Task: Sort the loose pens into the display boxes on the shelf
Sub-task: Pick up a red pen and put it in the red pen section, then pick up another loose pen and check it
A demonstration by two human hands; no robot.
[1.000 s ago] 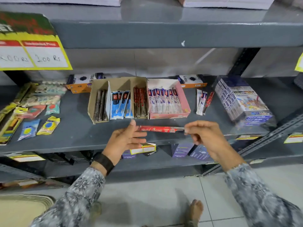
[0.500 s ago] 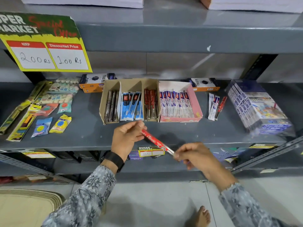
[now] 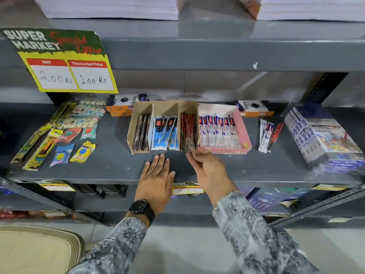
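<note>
We had our right hand (image 3: 209, 171) at the front lip of the brown cardboard display box (image 3: 164, 109), its fingers (image 3: 194, 155) drawn together at the near end of the red pens (image 3: 187, 131) in the rightmost compartment, though whether they pinched a pen or merely pressed its end we could not quite tell, since the tips overlapped the packets. Our left hand (image 3: 157, 178) lay flat on the shelf (image 3: 118, 167) just in front of the box, fingers spread and holding nothing. The red pens lay with their long axis running from front to back, away from us, so the fingers met them end-on. What remained loose, as we judged it, was the small cluster of pens (image 3: 269, 135) lying on the bare shelf to the right of the pink box (image 3: 244, 131) (two or three white ones and a red one, also pointing front to back). That cluster lay to the right of our right hand, beyond the pink box, and well apart from the left, so the right hand was plainly the nearer and would need to travel sideways past the pink box to reach it.
</note>
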